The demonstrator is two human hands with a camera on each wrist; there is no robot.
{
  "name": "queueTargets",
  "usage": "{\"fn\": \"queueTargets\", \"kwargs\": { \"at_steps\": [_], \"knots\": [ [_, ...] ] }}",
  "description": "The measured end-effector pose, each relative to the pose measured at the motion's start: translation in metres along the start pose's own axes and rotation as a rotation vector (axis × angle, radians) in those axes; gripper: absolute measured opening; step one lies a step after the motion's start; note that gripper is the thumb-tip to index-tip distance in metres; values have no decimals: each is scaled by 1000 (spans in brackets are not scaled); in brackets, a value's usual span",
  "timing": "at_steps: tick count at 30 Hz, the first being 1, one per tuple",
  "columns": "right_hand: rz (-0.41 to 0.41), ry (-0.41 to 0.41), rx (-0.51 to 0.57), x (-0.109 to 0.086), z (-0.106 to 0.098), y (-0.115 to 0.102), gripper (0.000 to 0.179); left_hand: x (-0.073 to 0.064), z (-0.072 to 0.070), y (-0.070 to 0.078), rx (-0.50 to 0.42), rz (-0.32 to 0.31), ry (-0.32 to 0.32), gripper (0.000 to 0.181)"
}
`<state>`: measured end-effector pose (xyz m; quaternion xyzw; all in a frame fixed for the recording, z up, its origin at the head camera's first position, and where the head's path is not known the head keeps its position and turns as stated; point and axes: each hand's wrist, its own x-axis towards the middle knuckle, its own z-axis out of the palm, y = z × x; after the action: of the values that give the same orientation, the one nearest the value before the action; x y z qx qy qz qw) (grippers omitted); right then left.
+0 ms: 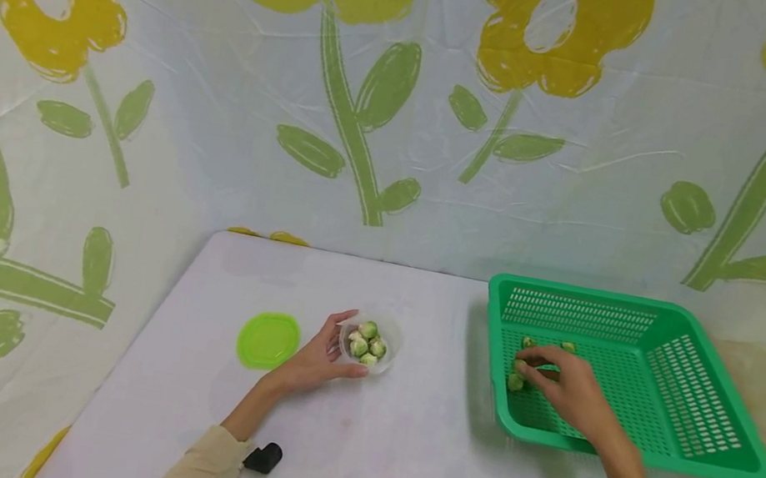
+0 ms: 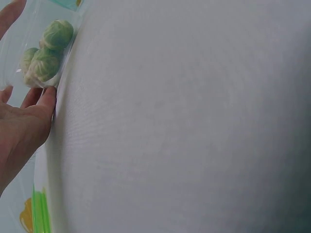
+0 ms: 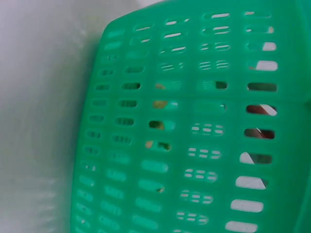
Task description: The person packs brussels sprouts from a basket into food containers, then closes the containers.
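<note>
On the left, a round clear plastic tub [image 1: 395,344] holds several green-and-white Brussels sprouts [image 1: 368,329]. My left hand [image 1: 311,364] grips it from the side, fingers behind and thumb in front. In the left wrist view its fingertips [image 2: 48,95] meet the tub's wall below the sprouts [image 2: 44,64]. My right hand [image 1: 576,394] reaches over the near-left side of a green slotted basket [image 1: 725,394] and pinches a Brussels sprout [image 1: 520,366]. Another sprout [image 1: 515,382] lies just below its fingertips. The basket's wall hides most of this hand in the right wrist view.
A bright green lid [image 1: 269,341] lies flat on the white table [image 1: 383,467], left of the tub. Two more sprouts sit toward the back of the basket, one at left [image 1: 529,342], one farther right [image 1: 568,346]. A flower-printed sheet [image 1: 570,211] hangs behind.
</note>
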<state>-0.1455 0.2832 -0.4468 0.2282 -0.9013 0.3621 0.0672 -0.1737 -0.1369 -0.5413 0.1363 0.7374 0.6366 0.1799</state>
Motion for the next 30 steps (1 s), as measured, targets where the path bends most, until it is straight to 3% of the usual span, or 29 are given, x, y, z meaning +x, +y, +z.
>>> {"fn": "queueTargets", "kwargs": {
  "at_steps": [18,30],
  "knots": [
    [-46,198,32,17,4,-27,18,0,-1,0,-6,-2,-3,101],
    [-67,214,78,34,21,-41,21,-1,-1,1,-10,-10,1,103]
  ]
}}
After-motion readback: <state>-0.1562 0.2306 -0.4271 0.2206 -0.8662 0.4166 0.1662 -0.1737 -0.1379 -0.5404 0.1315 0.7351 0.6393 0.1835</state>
